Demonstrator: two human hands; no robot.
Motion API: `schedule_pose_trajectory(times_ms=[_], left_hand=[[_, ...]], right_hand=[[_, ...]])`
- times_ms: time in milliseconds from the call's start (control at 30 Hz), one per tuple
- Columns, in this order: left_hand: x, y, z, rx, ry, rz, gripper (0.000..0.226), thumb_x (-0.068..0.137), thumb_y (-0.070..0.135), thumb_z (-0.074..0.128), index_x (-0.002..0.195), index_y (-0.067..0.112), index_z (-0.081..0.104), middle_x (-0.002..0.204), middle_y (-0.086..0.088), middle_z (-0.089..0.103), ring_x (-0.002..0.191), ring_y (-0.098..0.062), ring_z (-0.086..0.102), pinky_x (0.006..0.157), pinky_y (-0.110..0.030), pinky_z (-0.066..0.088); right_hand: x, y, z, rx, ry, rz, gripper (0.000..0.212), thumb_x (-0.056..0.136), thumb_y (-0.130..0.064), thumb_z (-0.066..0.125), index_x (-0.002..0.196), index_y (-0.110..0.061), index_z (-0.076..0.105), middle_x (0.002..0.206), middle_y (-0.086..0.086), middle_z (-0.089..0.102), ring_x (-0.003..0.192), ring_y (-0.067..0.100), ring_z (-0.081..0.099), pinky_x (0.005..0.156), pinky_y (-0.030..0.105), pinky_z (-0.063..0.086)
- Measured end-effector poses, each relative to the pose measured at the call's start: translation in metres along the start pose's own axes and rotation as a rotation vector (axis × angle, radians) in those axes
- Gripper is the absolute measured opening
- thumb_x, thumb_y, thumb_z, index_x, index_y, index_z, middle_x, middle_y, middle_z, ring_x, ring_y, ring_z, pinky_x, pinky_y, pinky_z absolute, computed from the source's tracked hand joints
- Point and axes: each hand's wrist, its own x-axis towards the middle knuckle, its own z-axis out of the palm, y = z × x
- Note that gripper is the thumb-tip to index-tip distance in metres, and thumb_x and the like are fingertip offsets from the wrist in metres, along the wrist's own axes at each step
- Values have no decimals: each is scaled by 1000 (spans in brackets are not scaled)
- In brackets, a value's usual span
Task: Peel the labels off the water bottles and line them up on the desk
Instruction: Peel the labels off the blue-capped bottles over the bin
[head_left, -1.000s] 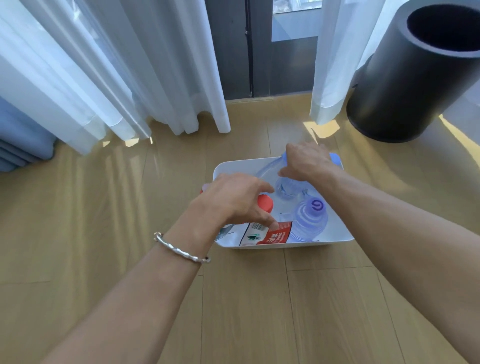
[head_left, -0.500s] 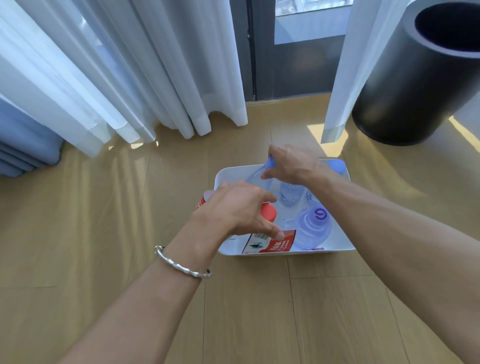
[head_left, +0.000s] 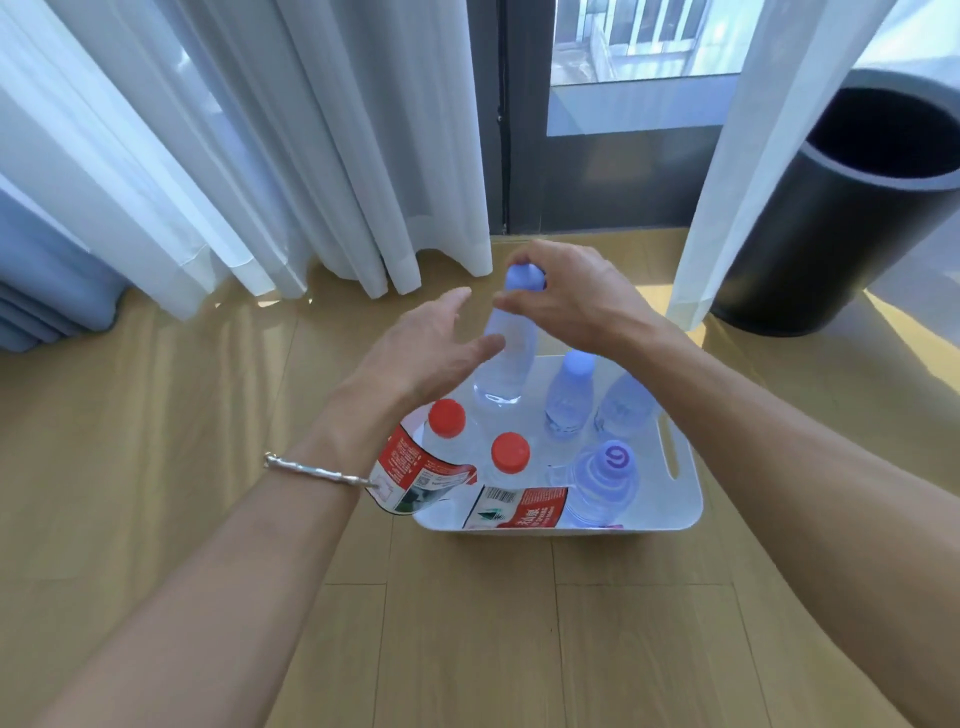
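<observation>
A white bin (head_left: 688, 499) on the wood floor holds several water bottles. My right hand (head_left: 576, 299) grips the blue cap of a clear bottle (head_left: 506, 358) and holds it tilted above the bin's far edge. My left hand (head_left: 431, 348) is open beside that bottle, fingers spread, fingertips near its side. Two red-capped bottles (head_left: 447, 418) (head_left: 511, 452) with red and white labels stand at the bin's left and front. Two clear blue-capped bottles (head_left: 569, 395) and a purple-capped one (head_left: 605, 467) stand at the right.
A tall black cylindrical bin (head_left: 841, 208) stands at the far right. White curtains (head_left: 260, 156) hang behind, with a window and dark frame (head_left: 524, 130) between them. A blue curtain fold (head_left: 47, 291) is at the far left. Wood floor surrounds the white bin.
My right hand has lifted the blue-capped bottle up out of the bin. My left hand has left the red-capped bottle and opened beside the lifted one.
</observation>
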Motion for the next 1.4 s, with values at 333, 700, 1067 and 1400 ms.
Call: schedule_pose_trajectory(times_ms=[333,700,1067,1400], left_hand=[[-4,26,-7,-644,-8,303,86,69,78,47,129,16,49,95,5,69,89,-12,71,83,-40,57],[-17,31,-21,-1352,240,9,48,97,59,26,94,23,58,86,-9,71,79,-25,71,67,-40,59],[-10,37,-32,-1101,347,76,53,89,55,55,120,13,51,105,-10,66,88,-18,69,77,-33,57],[-14,34,-35,-1068,449,25,43,88,38,66,120,13,51,93,-1,65,73,-11,69,64,-27,55]], right_hand=[[-8,-39,-44,426,318,26,32,81,-50,67,94,-21,69,83,-10,66,73,3,59,70,22,50],[-35,-43,-2,762,-323,256,62,93,-63,29,121,-16,59,109,12,70,94,27,70,80,44,58],[-38,-37,6,573,-53,16,44,95,-53,40,115,-15,53,95,-1,63,83,17,65,58,25,57],[-40,-42,17,551,14,-28,40,99,-50,38,106,-21,64,96,3,71,85,21,69,69,36,59]])
